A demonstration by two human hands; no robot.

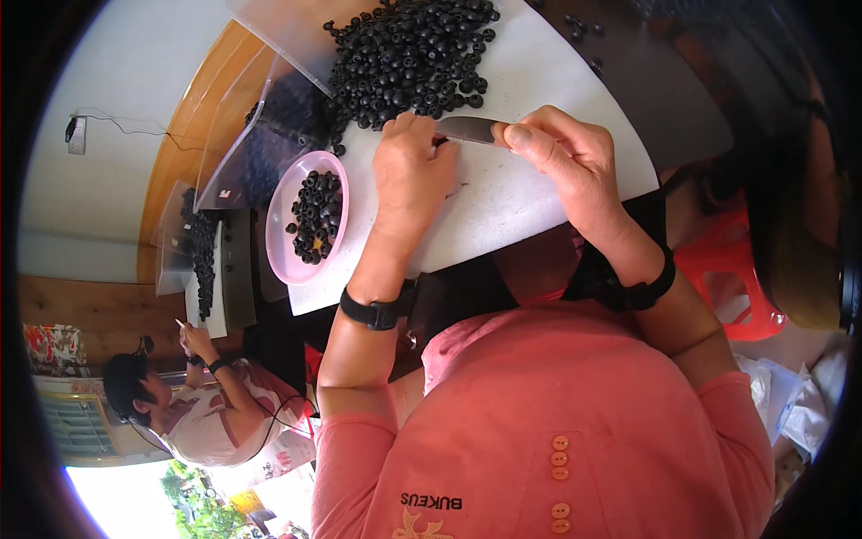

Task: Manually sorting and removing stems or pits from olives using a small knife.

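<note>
My right hand [570, 162] is closed around a small knife [471, 130], its blade pointing left toward my other hand. My left hand [409, 175] rests over the white board [503, 207], fingers curled and pinched on a small black part [439, 141], of which only an edge shows. The blade's tip is right beside that part; whether it touches cannot be made out. Just beyond my hands lies a big heap of small round black parts with holes [404, 63]. Left of my left forearm, a pink oval bowl [280, 242] holds more of them.
Clear plastic sheets [235, 148] stand as dividers along the left of the board. A co-worker [215, 404] sits at the far left by another row of black parts [202, 251]. A red plastic stool [732, 269] and white bags [813, 404] are at the right.
</note>
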